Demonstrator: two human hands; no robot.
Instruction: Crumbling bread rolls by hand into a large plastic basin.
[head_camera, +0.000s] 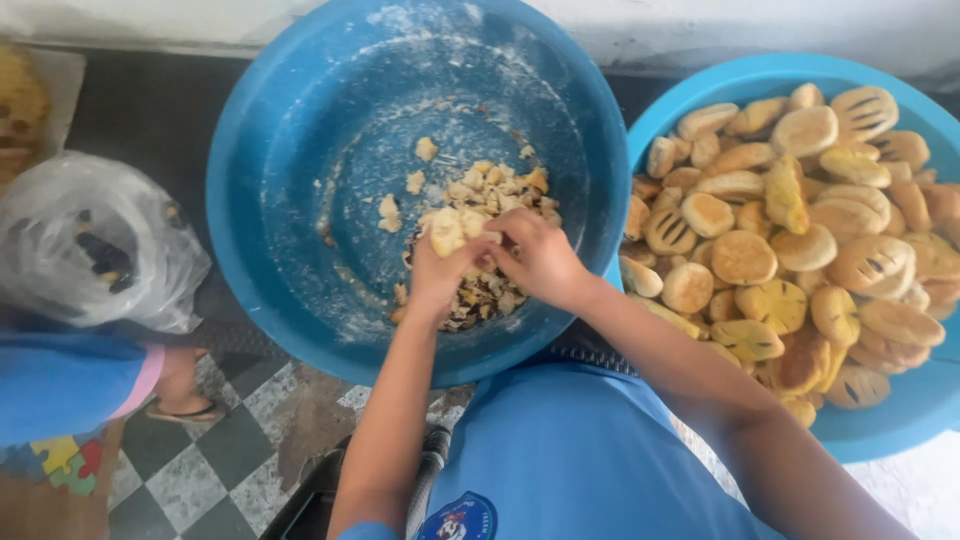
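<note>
Hands meet inside the dark blue basin (300, 150): left hand (437, 275) and right hand (540, 260) both pinch one pale bread piece (447, 230) above the torn crumbs (490, 190); whole buns (790, 230) fill the lighter basin (700, 80) beside.

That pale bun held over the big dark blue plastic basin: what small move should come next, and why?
Probably pull it apart and let the pieces drop. Both hands, left hand and right hand, grip the pale round bun right above the pile of torn bread pieces in the big dark blue plastic basin, and it looks still whole.
</note>
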